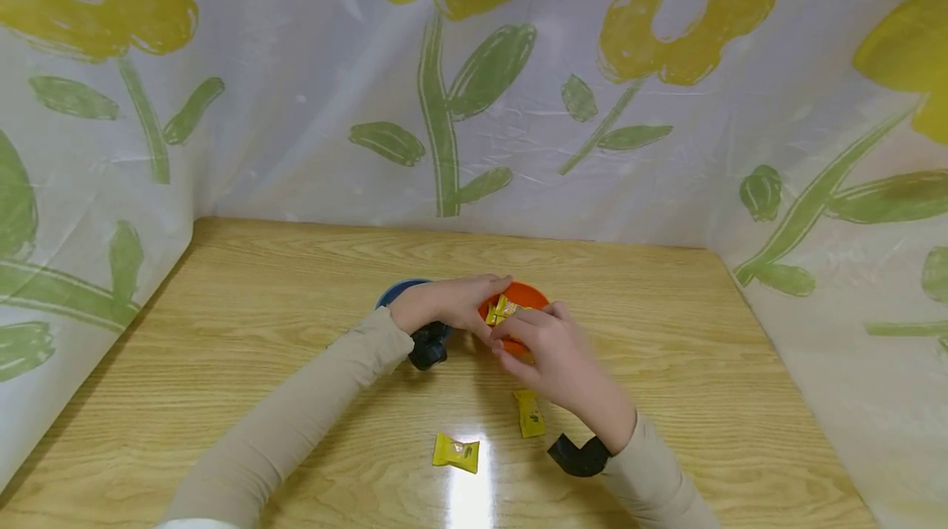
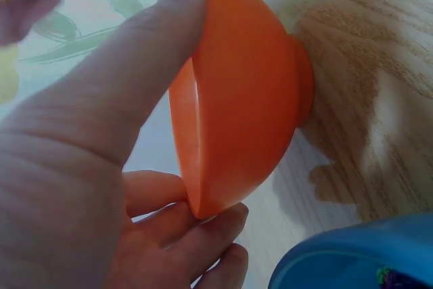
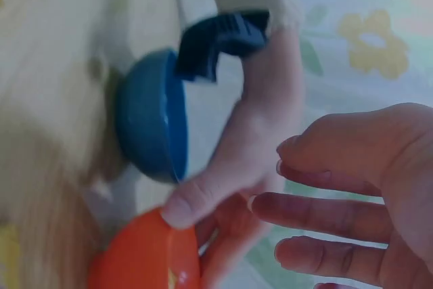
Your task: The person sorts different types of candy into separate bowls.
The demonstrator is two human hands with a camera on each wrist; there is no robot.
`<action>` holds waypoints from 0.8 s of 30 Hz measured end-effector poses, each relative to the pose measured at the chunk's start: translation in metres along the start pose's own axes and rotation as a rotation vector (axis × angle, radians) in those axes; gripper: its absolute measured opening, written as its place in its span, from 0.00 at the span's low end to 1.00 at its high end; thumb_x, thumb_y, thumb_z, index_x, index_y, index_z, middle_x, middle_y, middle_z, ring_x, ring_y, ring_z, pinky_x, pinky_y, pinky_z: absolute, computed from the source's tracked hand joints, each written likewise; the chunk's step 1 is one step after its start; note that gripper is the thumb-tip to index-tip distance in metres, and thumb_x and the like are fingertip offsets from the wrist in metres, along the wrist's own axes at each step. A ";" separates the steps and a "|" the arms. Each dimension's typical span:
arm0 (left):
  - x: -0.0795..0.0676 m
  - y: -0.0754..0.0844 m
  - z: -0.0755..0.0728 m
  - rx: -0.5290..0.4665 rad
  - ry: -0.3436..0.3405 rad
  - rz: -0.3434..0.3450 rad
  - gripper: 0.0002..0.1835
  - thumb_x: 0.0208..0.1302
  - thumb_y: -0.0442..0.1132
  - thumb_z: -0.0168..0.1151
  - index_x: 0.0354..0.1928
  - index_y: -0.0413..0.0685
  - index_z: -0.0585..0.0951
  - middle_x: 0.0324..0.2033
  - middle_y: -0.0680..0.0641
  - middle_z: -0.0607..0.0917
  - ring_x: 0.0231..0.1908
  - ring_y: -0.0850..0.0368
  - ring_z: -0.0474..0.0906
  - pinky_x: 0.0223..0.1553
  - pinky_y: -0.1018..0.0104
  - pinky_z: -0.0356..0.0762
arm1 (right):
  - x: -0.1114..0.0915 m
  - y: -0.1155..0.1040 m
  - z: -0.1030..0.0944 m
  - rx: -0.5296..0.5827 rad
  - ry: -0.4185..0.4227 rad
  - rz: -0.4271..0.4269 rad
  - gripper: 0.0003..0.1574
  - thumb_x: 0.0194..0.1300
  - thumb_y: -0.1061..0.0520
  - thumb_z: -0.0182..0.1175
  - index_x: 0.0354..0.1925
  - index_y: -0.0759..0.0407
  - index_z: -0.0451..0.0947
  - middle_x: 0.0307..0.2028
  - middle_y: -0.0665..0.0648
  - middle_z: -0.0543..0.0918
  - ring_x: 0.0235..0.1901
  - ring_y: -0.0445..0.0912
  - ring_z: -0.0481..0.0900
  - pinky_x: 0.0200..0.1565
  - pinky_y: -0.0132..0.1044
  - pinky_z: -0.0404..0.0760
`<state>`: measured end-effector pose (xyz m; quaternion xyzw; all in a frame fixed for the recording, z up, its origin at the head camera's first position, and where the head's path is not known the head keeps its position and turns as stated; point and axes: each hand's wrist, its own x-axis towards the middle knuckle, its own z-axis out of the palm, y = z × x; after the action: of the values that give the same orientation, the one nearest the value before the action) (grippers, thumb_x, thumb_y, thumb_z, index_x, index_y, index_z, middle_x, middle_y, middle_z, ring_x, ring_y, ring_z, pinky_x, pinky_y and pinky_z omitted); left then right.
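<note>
An orange bowl [image 1: 529, 292] holds several small yellow-wrapped packets [image 1: 506, 308]. My left hand [image 1: 459, 303] grips this bowl by the rim; in the left wrist view its thumb presses one side of the orange bowl [image 2: 250, 93] and the fingers support the other. Over the bowl's near right side is my right hand [image 1: 559, 352]. The right wrist view shows the right hand [image 3: 352, 201] with loosely extended, spread fingers and nothing visible between them. Directly left of the orange bowl stands a blue bowl [image 3: 143, 120], largely covered by the left forearm in the head view.
Two yellow packets lie on the wooden table [image 1: 296, 299]: one packet [image 1: 529, 414] just in front of the orange bowl, another packet [image 1: 455, 453] nearer the front. A dark item is in the blue bowl [image 2: 331, 252]. Flower-printed cloth [image 1: 296, 101] walls the table's back and sides.
</note>
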<state>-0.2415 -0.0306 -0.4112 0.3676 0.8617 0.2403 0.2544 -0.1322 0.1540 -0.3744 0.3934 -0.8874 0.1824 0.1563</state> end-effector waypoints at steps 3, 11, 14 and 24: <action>-0.001 0.002 -0.001 -0.003 0.000 -0.011 0.59 0.57 0.54 0.74 0.79 0.43 0.47 0.74 0.43 0.59 0.65 0.50 0.65 0.65 0.56 0.66 | -0.005 -0.008 0.002 -0.003 0.004 -0.031 0.11 0.54 0.57 0.75 0.37 0.53 0.86 0.36 0.47 0.87 0.36 0.41 0.83 0.41 0.40 0.70; 0.000 0.001 0.000 0.011 -0.004 -0.026 0.60 0.56 0.58 0.73 0.79 0.44 0.46 0.77 0.44 0.52 0.74 0.48 0.53 0.70 0.53 0.58 | -0.019 -0.028 0.018 0.024 -0.070 -0.099 0.11 0.55 0.54 0.74 0.38 0.51 0.85 0.35 0.44 0.85 0.35 0.38 0.79 0.41 0.37 0.65; 0.000 0.001 0.000 0.022 -0.012 -0.035 0.61 0.55 0.60 0.73 0.79 0.45 0.46 0.77 0.44 0.50 0.75 0.48 0.50 0.71 0.52 0.56 | -0.025 -0.035 0.028 0.026 -0.094 -0.121 0.11 0.55 0.53 0.74 0.37 0.50 0.85 0.33 0.44 0.84 0.34 0.38 0.79 0.41 0.36 0.64; -0.001 0.003 -0.001 0.030 -0.023 -0.037 0.62 0.54 0.63 0.72 0.79 0.46 0.45 0.78 0.45 0.49 0.75 0.48 0.49 0.71 0.53 0.57 | -0.040 -0.049 0.057 0.129 -0.354 -0.079 0.09 0.60 0.47 0.69 0.36 0.44 0.79 0.31 0.38 0.74 0.29 0.31 0.67 0.41 0.33 0.60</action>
<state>-0.2404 -0.0295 -0.4084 0.3581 0.8689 0.2181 0.2630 -0.0770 0.1232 -0.4316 0.4629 -0.8715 0.1606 -0.0207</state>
